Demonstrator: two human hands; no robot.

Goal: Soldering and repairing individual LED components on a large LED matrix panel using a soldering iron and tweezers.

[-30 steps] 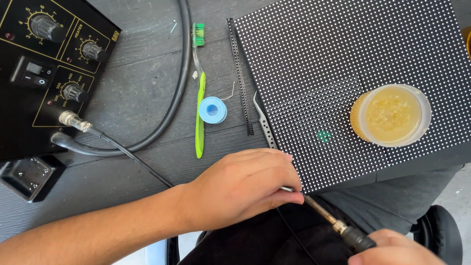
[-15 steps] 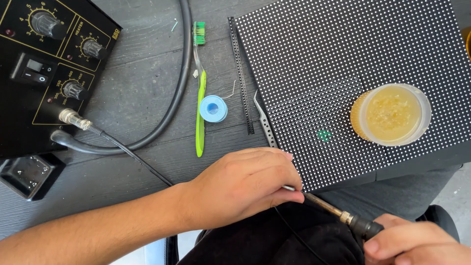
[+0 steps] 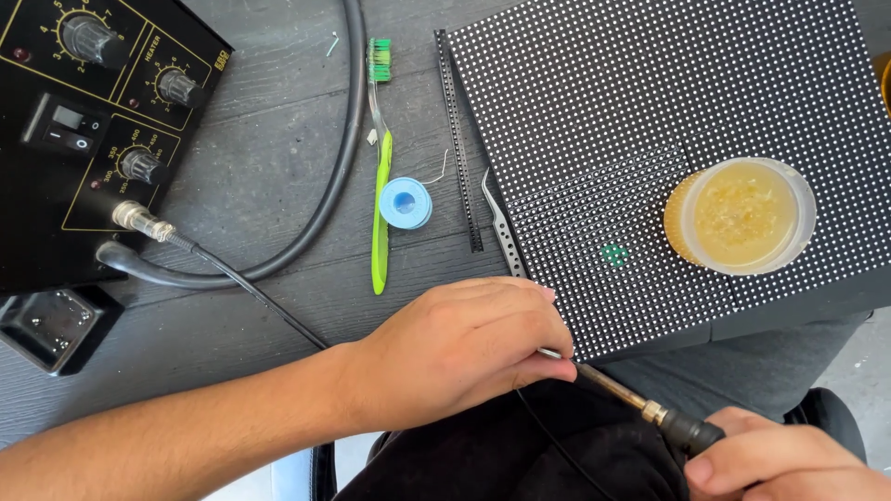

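Note:
My left hand [image 3: 455,348] rests curled at the near edge of the table, its fingertips pinched on the metal tip end of a soldering iron [image 3: 617,390]. My right hand [image 3: 780,464] grips the iron's black handle at the bottom right, below the table edge. Just beyond my left hand lies a black LED dot-matrix panel [image 3: 650,111], with a small green spot [image 3: 613,253] on it. Metal tweezers [image 3: 501,227] lie along the panel's left edge, partly hidden by my left hand.
A black soldering station [image 3: 83,130] with knobs, cable and thick hose [image 3: 325,186] is at the left. A green toothbrush [image 3: 380,213], blue solder spool [image 3: 406,202], black pin strip [image 3: 459,139] and a jar of yellow flux [image 3: 742,215] lie around.
My right hand has slid further left and up into view on the iron's handle. My left hand has stayed at the iron's tip.

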